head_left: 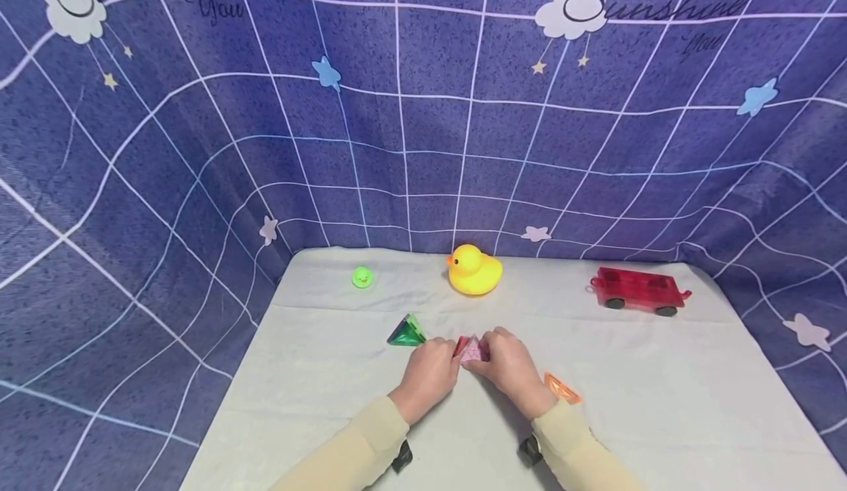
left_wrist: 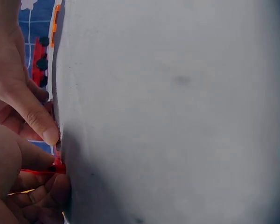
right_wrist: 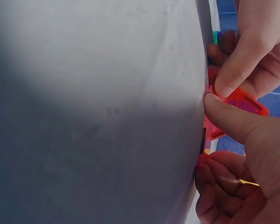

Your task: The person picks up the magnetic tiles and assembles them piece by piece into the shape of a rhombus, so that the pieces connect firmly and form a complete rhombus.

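Observation:
Just below the middle of the head view, my left hand (head_left: 429, 375) and right hand (head_left: 515, 372) meet over two small translucent triangular magnetic tiles. The left fingers pinch a red tile (head_left: 461, 345), which also shows as a thin red edge (left_wrist: 39, 171) in the left wrist view. A pink tile (head_left: 473, 353) sits against it, held between my right thumb and fingers. In the right wrist view the red tile (right_wrist: 248, 103) and pink tile (right_wrist: 206, 135) are close together. Fingers hide where they join.
A green triangular tile piece (head_left: 406, 331) stands left of my hands; an orange triangular tile (head_left: 562, 388) lies by my right wrist. Farther back are a small green ball-like toy (head_left: 362, 277), a yellow duck (head_left: 475, 272) and a red wheeled car base (head_left: 638, 290). A blue curtain (head_left: 423, 123) surrounds the white table.

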`<state>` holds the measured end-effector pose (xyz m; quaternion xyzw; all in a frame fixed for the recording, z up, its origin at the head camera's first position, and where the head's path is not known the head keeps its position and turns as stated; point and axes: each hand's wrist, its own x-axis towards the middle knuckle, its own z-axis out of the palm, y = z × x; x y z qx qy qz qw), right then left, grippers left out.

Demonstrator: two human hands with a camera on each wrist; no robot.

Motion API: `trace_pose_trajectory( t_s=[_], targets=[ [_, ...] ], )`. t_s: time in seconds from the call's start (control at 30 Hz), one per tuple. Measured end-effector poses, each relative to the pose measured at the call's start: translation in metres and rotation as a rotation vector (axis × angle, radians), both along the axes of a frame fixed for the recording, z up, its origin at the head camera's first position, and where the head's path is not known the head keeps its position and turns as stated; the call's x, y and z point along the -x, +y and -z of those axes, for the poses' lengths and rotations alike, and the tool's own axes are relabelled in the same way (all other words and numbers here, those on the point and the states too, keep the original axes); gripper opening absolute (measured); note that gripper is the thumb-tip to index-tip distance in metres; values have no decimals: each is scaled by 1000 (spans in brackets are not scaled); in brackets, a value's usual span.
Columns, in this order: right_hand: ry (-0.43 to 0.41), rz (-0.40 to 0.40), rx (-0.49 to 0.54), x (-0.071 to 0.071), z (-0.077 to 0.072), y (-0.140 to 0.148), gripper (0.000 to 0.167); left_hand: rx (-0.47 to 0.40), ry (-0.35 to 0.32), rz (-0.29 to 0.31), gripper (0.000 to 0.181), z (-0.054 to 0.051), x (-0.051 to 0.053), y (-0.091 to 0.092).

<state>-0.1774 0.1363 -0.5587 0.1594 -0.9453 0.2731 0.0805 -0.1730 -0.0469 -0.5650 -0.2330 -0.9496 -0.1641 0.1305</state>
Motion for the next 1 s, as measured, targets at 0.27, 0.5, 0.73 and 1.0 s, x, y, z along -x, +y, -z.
trace_pose_trajectory(
  t_s=[0.27, 0.5, 0.73, 1.0],
  targets=[
    [4, -2, -8, 1, 0, -1, 41, 34, 25, -1, 14, 0, 3, 6],
    [-3, -2, -1, 1, 0, 1, 41, 51, 23, -13, 15, 1, 4, 8],
    [-5, 11, 5, 0, -1, 4, 40, -21, 0, -2, 26, 0, 5, 7],
    [-13, 0, 8, -1, 0, 4, 39, -111, 1, 32, 22, 5, 3, 0]
  ],
)
